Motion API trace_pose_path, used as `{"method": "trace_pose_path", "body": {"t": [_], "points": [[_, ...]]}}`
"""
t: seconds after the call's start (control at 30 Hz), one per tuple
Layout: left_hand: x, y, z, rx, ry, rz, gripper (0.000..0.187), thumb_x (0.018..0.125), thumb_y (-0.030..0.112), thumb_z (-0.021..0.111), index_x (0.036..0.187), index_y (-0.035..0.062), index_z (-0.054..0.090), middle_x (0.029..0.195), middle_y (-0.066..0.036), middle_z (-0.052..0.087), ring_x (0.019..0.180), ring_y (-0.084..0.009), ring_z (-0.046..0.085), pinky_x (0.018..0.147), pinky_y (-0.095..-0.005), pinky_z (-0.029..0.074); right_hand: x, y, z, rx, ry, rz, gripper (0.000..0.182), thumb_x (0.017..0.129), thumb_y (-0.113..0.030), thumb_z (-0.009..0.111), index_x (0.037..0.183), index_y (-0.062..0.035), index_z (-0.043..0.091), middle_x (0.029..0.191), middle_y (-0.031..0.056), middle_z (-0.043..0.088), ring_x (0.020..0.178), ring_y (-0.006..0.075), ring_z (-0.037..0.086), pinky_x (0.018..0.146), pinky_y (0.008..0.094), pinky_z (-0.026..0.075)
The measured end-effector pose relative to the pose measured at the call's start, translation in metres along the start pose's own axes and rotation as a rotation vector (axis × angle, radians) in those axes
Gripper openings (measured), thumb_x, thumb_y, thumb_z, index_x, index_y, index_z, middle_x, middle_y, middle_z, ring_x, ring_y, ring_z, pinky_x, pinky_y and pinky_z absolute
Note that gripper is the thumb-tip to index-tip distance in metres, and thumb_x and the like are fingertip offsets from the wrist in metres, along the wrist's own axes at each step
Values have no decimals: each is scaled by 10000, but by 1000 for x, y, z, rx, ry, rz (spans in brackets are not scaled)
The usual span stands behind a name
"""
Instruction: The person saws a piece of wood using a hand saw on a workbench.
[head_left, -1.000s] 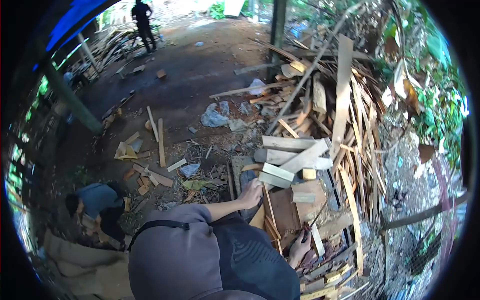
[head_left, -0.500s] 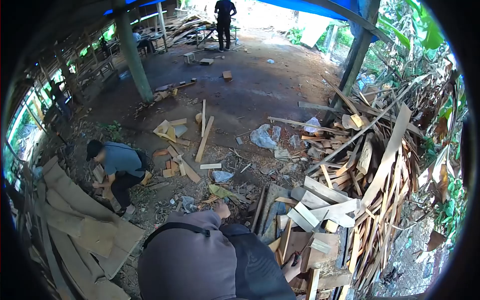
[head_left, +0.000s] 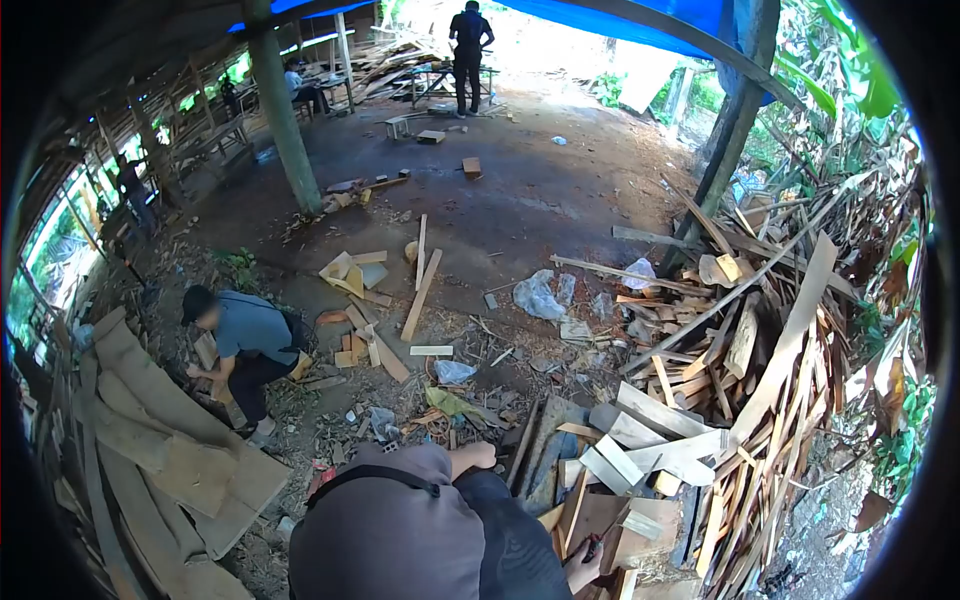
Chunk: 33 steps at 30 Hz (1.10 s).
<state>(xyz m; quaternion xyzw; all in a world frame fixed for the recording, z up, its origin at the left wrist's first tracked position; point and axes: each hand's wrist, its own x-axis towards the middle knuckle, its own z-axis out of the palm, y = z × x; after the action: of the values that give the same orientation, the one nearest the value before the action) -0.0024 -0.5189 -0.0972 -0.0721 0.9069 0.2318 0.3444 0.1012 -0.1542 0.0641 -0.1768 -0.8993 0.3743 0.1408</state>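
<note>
My left hand (head_left: 482,455) is closed beside my left knee, over my dark trousers; whatever it holds, if anything, is hidden. Near the bottom edge, my right hand (head_left: 583,568) is closed around a small dark tool with a bit of red (head_left: 593,547). Just to its right lies a brown wooden board (head_left: 633,545), with a small pale wood block (head_left: 642,524) on top. Pale cut boards (head_left: 612,460) are piled beyond the right hand.
Long wood strips (head_left: 790,440) heap up on the right. A person (head_left: 250,335) in a grey-blue shirt crouches at left beside large brown sheets (head_left: 190,470). Plastic bags (head_left: 540,295) and scraps litter the ground. Another person (head_left: 468,55) stands far back near a post (head_left: 285,125).
My left hand has moved right and down, from above the littered ground to beside my knee. The right hand stays by the boards. The whole view has shifted slightly.
</note>
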Motion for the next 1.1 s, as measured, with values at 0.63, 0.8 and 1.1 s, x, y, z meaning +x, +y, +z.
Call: {"method": "trace_pose_path", "body": {"t": [0.63,0.8,1.1], "points": [[-17,32,10,-5,-39,-88,453,875,334,552,1106,-36,670,1183,-261,633,1119,-397,608,933,-497,491,-10,8,-41,22,-4,106,389,900,-247,683,1163,37,642,967,237,705,883,355,697,776,403,537],[-17,100,-13,37,233,337,379,867,370,542,783,31,689,853,-211,684,796,-380,665,698,-515,522,-26,-9,-67,231,17,198,334,934,-82,610,1233,64,591,1092,188,699,1010,246,679,884,338,517],[-59,377,26,72,417,1478,151,893,172,576,835,32,580,841,-182,546,840,-373,541,741,-454,447,-129,45,-129,-40,599,765,347,960,-274,601,1233,-61,620,1011,211,697,936,345,688,791,395,518]]}}
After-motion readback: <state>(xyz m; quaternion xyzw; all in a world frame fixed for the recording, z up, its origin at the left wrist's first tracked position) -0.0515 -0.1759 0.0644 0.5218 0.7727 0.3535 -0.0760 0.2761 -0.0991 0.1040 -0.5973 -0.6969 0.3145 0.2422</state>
